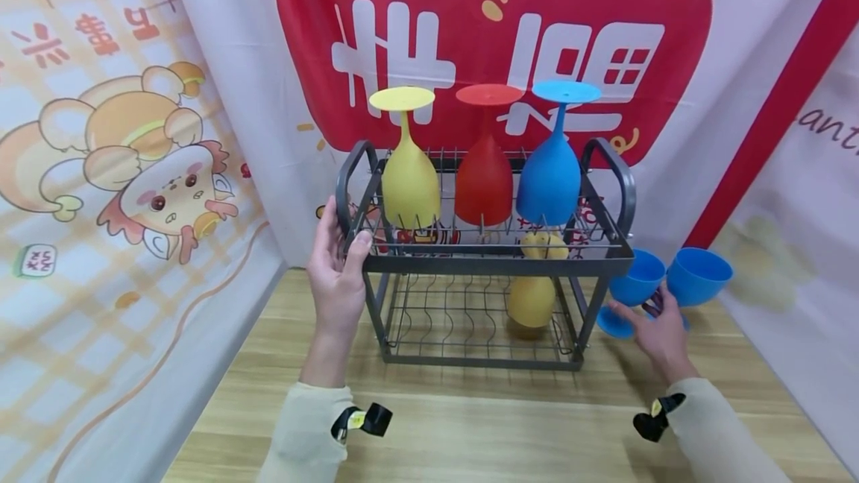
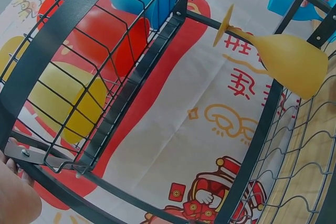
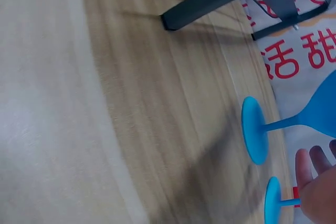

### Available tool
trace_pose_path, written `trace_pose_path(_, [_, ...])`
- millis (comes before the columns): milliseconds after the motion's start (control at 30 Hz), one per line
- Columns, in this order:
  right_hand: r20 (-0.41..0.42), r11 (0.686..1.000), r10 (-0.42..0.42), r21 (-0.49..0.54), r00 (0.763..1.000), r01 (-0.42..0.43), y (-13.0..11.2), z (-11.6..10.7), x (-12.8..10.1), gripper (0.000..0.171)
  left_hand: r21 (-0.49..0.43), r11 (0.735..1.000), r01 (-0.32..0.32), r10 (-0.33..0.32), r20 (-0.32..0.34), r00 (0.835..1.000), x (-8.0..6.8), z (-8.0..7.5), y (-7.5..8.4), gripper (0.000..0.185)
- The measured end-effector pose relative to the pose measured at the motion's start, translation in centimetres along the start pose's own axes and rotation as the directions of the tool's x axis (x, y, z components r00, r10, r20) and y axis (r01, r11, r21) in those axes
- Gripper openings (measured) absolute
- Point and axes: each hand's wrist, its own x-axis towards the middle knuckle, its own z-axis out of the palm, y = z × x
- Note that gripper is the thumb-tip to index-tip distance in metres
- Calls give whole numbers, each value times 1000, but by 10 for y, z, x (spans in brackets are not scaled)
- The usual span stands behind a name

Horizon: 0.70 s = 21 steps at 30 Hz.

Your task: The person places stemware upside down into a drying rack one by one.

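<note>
A light wooden table [image 1: 470, 423] stands enclosed by printed cloth backdrops: a red banner [image 1: 490, 28] behind it, cartoon animals [image 1: 127, 162] along its left edge.

Pale wood-grain tabletop [image 1: 470, 423], white fabric backdrop with red panel and white characters [image 1: 496, 36], cartoon-animal printed curtain [image 1: 121, 162] at left, red diagonal stripe [image 1: 772, 95] at right, apparently cloth.

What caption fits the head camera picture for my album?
Left hand grips the dish rack under three upturned goblets; right hand reaches two blue goblets.

goblets [image 1: 485, 162] on rack [image 1: 493, 265], cups [image 1: 664, 282] right
</note>
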Motion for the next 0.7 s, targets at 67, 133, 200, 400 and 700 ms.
trace_pose_path(67, [10,1000,4,12,1000,-4,-2,0,1,120,5,1000,7,-7,-2,1000,-1,-1,0,68])
trace_pose_path(133, [12,1000,15,19,1000,-15,-4,0,2,121,4,1000,14,-14,-3,1000,-1,-1,0,69])
trace_pose_path(200, [15,999,28,17,1000,-28,-6,1,2,122,7,1000,18,-18,-4,1000,-2,-1,1,69])
trace_pose_path(400, [27,1000,22,14,999,-23,-11,5,3,120,20,1000,23,-23,-3,1000,-1,-2,0,69])
trace_pose_path(700, [2,999,22,25,1000,-22,-19,7,0,113,5,1000,24,-24,3,1000,0,-1,2,69])
